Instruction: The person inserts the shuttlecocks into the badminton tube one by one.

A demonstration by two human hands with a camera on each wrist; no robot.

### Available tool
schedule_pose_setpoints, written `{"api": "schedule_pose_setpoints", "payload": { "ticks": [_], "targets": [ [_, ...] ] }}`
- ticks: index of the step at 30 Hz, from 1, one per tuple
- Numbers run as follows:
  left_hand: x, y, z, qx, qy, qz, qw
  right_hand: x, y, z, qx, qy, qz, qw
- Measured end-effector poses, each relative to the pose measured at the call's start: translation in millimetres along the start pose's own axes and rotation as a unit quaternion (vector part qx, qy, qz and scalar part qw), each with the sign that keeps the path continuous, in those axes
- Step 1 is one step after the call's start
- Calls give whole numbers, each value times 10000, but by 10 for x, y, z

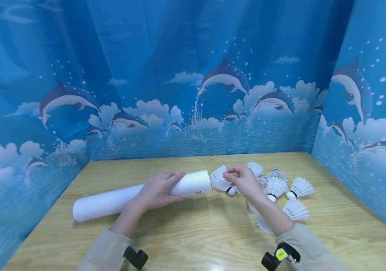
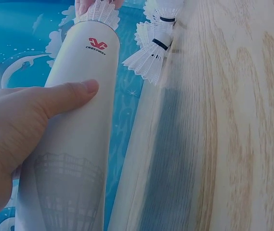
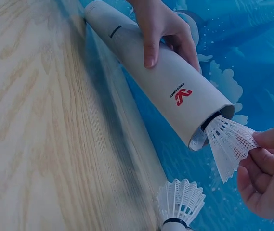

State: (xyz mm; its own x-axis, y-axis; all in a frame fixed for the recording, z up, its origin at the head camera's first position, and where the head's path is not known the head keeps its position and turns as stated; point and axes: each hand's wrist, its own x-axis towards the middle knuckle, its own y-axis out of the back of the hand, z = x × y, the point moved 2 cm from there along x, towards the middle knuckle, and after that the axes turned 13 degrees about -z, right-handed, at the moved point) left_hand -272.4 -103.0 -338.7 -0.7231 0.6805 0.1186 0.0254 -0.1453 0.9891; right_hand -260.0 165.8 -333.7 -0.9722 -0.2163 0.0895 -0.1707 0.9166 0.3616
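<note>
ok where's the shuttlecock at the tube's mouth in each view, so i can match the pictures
Head: the shuttlecock is just right of centre, below mid-height, at the right end of the white tube.
Left wrist: top edge, left of centre, its skirt poking out of the tube.
Right wrist: right of centre, below mid-height, cork end at the tube.
Shared landmark: the red print near the tube's open end.

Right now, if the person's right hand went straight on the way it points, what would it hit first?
Past the shuttlecock it pinches, the right hand would probably meet the open end of the tube; exact alignment is hard to judge.
</note>
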Motion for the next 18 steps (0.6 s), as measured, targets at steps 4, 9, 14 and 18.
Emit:
{"api": "schedule_pose_setpoints", "payload": {
  "ticks": [4, 9, 14, 18],
  "targets": [
    [6, -7, 4, 34, -48, 29, 10000, 24, -67, 8, -38, 58, 14, 10000],
    [4, -14, 9, 24, -60, 25, 10000, 34, -171, 15, 40, 112, 113, 9999],
    [11, -7, 16, 18, -55, 36, 10000, 47, -271, 8, 263, 38, 183, 9995],
    [17, -10, 14, 12, -82, 60, 9999, 55, -323, 16, 585, -4, 100, 9982]
  ]
}}
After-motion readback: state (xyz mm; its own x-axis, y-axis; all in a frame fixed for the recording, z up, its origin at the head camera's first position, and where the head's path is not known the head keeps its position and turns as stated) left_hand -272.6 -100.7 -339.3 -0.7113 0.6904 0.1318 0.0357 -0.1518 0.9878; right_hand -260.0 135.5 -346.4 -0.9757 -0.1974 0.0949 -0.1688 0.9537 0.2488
